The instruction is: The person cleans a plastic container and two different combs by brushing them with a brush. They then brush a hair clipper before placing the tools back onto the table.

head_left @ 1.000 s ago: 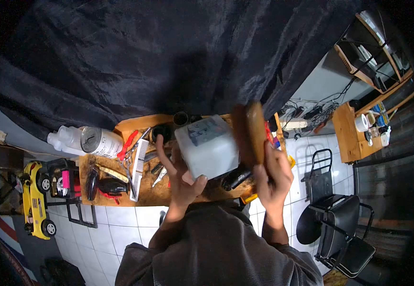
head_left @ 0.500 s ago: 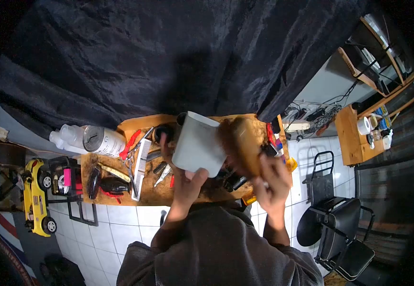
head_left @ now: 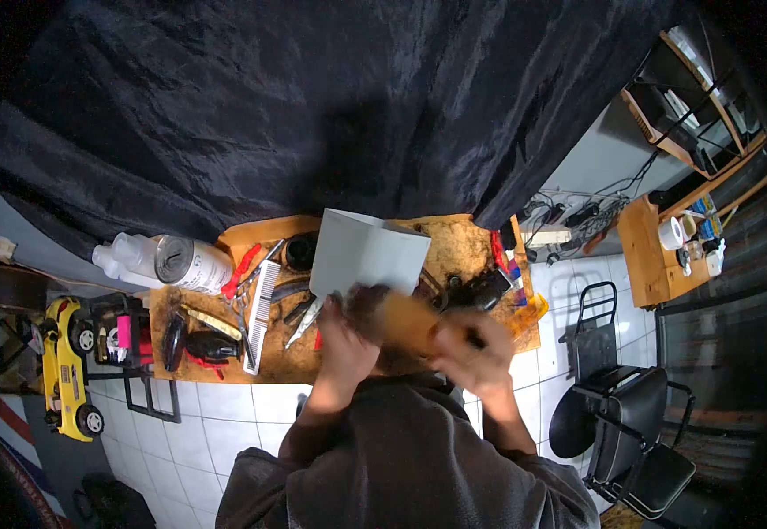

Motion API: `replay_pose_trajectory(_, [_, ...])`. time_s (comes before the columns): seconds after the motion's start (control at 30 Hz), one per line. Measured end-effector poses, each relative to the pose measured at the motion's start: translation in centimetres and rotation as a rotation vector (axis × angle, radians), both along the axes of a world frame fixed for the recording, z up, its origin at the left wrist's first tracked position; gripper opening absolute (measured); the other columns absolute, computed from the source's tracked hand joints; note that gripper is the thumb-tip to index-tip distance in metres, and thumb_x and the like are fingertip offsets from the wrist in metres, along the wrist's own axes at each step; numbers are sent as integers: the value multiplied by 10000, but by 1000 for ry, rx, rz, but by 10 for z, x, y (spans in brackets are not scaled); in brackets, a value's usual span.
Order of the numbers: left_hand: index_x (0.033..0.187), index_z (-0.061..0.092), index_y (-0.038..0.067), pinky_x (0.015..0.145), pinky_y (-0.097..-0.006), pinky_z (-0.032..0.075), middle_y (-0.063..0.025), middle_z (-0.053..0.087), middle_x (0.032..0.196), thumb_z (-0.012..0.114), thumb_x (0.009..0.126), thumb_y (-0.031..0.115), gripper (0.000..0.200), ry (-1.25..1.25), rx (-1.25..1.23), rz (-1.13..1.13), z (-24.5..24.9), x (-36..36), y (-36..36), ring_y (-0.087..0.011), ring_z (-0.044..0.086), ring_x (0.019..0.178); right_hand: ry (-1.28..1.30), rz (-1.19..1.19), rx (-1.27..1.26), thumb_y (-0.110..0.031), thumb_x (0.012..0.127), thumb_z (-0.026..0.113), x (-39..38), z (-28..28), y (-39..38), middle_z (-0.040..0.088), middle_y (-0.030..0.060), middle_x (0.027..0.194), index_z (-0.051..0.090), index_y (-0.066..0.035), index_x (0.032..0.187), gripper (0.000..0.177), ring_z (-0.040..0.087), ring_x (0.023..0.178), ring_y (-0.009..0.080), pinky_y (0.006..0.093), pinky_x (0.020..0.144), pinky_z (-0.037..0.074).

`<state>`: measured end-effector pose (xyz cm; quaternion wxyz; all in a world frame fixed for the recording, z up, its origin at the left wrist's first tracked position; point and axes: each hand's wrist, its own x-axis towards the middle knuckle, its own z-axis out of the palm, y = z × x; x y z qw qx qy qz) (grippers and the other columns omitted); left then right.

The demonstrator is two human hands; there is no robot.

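A light grey, open-topped rectangular container (head_left: 367, 254) is tilted above the bench, its opening facing away from me. My left hand (head_left: 348, 353) holds it at the lower end, where the brush partly hides my fingers. Clasped in my right hand (head_left: 480, 351) is a wooden brush (head_left: 411, 323) with dark bristles, blurred by motion. Its bristle end lies across the container's lower edge and close to my left fingers; whether they touch cannot be made out.
On the worn wooden bench (head_left: 454, 247) lie a white comb (head_left: 261, 317), black clippers (head_left: 214, 344), scissors and a red-handled tool. A large clear bottle (head_left: 191, 263) stands at left. A black curtain (head_left: 339, 106) hangs behind. A folding chair (head_left: 632, 406) is at right.
The brush has swung down and left from the container's right side to its lower edge. The container has turned slightly and shifted, with its lower end farther from me.
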<state>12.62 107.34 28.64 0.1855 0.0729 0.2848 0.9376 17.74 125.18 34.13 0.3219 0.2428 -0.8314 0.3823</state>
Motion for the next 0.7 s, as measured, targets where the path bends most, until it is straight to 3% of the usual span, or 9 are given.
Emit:
replay_pose_trajectory(0.07, [1426, 305, 104, 1040, -538, 389, -138, 403, 1424, 363, 946, 551, 658, 111, 175, -218, -8, -15, -2, -342, 401, 1315, -4, 100, 44, -59, 688, 750, -1, -3, -5, 611, 189, 934, 660, 23, 1079, 409, 626, 810, 320, 333, 675, 503])
replay_pose_trajectory(0.13, [1434, 297, 115, 1050, -540, 377, -135, 394, 1433, 383, 938, 547, 663, -7, 104, -90, 3, -4, -2, -349, 398, 1317, -111, 46, 55, -102, 670, 785, -2, -5, -7, 618, 186, 942, 667, -5, 1088, 445, 633, 830, 330, 338, 696, 510])
replay_pose_trajectory(0.23, [1440, 287, 123, 1066, -563, 355, -124, 365, 1459, 389, 938, 523, 650, -92, 290, -110, 5, 1, -6, -336, 381, 1335, -142, -362, 30, -139, 644, 810, -3, -5, 1, 629, 187, 998, 658, 17, 1093, 499, 642, 857, 326, 347, 726, 516])
replay_pose_trajectory(0.33, [1452, 276, 121, 1036, -594, 379, -183, 354, 1450, 430, 888, 609, 762, -121, 208, -169, 13, -4, -8, -407, 396, 1303, 6, -460, -102, -196, 633, 810, -11, -8, 9, 646, 139, 974, 681, -10, 1098, 517, 627, 781, 252, 324, 664, 504])
replay_pose_trajectory(0.47, [1401, 342, 33, 1032, -532, 394, -211, 430, 1374, 411, 910, 554, 720, -133, 290, -216, 10, -9, -4, -381, 460, 1250, 7, 0, 16, -239, 630, 781, 0, 0, 0, 662, 110, 958, 681, 1, 1056, 499, 616, 806, 248, 345, 655, 498])
replay_pose_trajectory(0.53, [1384, 374, 47, 1006, -517, 414, -182, 442, 1369, 420, 911, 558, 697, 14, 327, -365, 19, -14, -3, -337, 482, 1234, -18, -45, 116, -232, 637, 770, 0, 5, -4, 659, 107, 967, 681, -2, 1042, 474, 608, 810, 252, 353, 662, 497])
replay_pose_trajectory(0.6, [1417, 335, 72, 1002, -538, 426, -217, 428, 1380, 402, 887, 630, 772, -229, 513, -166, 13, -7, -3, -402, 475, 1230, -76, -76, 108, -173, 638, 774, -2, 3, 0, 652, 129, 990, 667, 22, 1011, 434, 596, 825, 282, 364, 696, 490])
replay_pose_trajectory(0.67, [1423, 343, 110, 986, -579, 431, -205, 423, 1398, 400, 862, 686, 806, -337, 66, 23, 16, -4, -6, -423, 475, 1228, -112, -272, 2, -138, 627, 783, -3, -3, 8, 646, 143, 995, 651, 41, 1011, 444, 594, 832, 300, 367, 705, 484])
replay_pose_trajectory(0.7, [1422, 349, 120, 980, -586, 431, -193, 420, 1404, 396, 861, 691, 802, -316, 74, -23, 15, -6, -8, -413, 465, 1241, -128, -373, -49, -120, 622, 787, -5, -4, 11, 643, 151, 998, 643, 51, 1012, 449, 593, 836, 308, 368, 709, 481])
